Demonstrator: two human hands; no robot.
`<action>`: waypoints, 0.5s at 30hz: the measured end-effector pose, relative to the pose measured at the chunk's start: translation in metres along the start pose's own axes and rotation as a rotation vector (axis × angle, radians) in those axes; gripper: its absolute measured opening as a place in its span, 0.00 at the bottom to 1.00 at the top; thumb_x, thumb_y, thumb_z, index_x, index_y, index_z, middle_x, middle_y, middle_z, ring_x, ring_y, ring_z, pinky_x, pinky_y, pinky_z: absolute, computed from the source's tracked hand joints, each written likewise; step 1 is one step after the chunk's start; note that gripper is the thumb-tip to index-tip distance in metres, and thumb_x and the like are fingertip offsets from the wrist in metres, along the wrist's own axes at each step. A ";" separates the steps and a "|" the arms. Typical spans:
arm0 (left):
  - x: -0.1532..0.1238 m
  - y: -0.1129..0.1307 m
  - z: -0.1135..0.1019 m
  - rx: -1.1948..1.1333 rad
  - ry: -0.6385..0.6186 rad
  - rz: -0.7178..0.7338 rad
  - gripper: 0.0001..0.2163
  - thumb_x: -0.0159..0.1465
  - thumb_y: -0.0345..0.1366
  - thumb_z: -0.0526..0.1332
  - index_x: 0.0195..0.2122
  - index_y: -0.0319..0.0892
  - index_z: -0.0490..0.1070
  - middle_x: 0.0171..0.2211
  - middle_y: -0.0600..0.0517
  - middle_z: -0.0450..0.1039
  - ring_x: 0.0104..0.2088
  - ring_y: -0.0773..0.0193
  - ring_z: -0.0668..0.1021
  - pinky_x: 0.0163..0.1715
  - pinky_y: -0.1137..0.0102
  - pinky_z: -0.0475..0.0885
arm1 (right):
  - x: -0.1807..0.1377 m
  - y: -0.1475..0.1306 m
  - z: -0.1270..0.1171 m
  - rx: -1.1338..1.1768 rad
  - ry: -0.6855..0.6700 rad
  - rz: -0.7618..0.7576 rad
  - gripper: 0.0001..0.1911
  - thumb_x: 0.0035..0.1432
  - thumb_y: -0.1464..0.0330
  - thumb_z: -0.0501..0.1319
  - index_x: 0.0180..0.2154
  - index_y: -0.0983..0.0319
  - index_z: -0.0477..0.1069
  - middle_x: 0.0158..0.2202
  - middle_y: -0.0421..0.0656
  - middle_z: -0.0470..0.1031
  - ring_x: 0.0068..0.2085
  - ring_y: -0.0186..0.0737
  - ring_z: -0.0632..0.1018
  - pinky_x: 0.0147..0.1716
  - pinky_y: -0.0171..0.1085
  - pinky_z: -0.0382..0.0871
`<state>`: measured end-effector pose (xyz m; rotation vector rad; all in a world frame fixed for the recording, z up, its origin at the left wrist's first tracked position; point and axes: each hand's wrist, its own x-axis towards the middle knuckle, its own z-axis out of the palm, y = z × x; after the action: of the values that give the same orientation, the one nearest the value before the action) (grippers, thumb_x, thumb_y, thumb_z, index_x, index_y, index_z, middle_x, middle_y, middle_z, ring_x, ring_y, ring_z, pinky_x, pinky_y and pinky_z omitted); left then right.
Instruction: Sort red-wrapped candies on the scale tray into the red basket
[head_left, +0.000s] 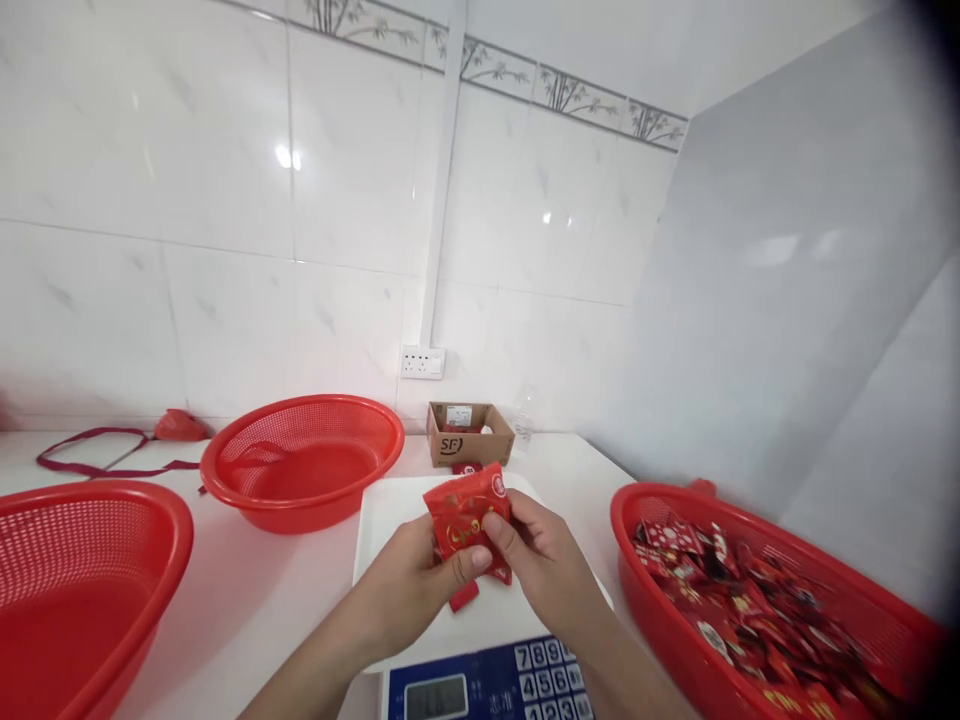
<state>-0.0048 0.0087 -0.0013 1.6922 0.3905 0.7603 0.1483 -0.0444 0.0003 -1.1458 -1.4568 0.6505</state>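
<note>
Both of my hands hold red packets with gold print (466,515) above a digital scale (379,560). My left hand (416,580) grips the left side, its thumb pressed on the front. My right hand (544,545) pinches the right side, thumb also on the front. More than one packet seems to be in the grip, but I cannot tell how many. Under them a small red piece (464,598) shows over the scale's white plate. Another red packet (466,467) is partly visible behind, by the cardboard box.
On the right stands a red basket (626,540) full of small red packets. Two more red baskets, one nearer (176,530) and one farther (300,500), are at left. A cardboard box (480,450) and a clear bottle (524,415) stand by the wall; a dark red strap (82,465) lies at left.
</note>
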 end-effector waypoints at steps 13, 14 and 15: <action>0.003 0.001 -0.003 -0.026 0.352 0.044 0.15 0.64 0.46 0.61 0.43 0.40 0.75 0.39 0.48 0.79 0.38 0.58 0.77 0.41 0.66 0.72 | 0.014 0.002 0.006 -0.009 -0.079 0.015 0.15 0.63 0.57 0.56 0.31 0.61 0.67 0.29 0.41 0.73 0.34 0.40 0.75 0.32 0.36 0.69; 0.004 0.000 -0.002 -0.028 0.360 0.048 0.15 0.64 0.46 0.61 0.43 0.41 0.75 0.39 0.48 0.79 0.39 0.58 0.77 0.41 0.67 0.72 | 0.015 0.002 0.005 0.010 -0.078 0.018 0.15 0.63 0.57 0.56 0.31 0.61 0.67 0.28 0.40 0.72 0.34 0.40 0.75 0.33 0.36 0.70; 0.004 0.000 -0.001 -0.030 0.376 0.054 0.15 0.64 0.47 0.60 0.43 0.41 0.74 0.40 0.49 0.79 0.39 0.59 0.77 0.41 0.68 0.72 | 0.015 0.002 0.004 0.034 -0.083 0.028 0.14 0.63 0.57 0.57 0.32 0.61 0.68 0.29 0.40 0.73 0.35 0.41 0.76 0.33 0.36 0.70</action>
<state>-0.0029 0.0118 -0.0001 1.5350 0.5907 1.1238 0.1469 -0.0291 0.0038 -1.1258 -1.4964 0.7473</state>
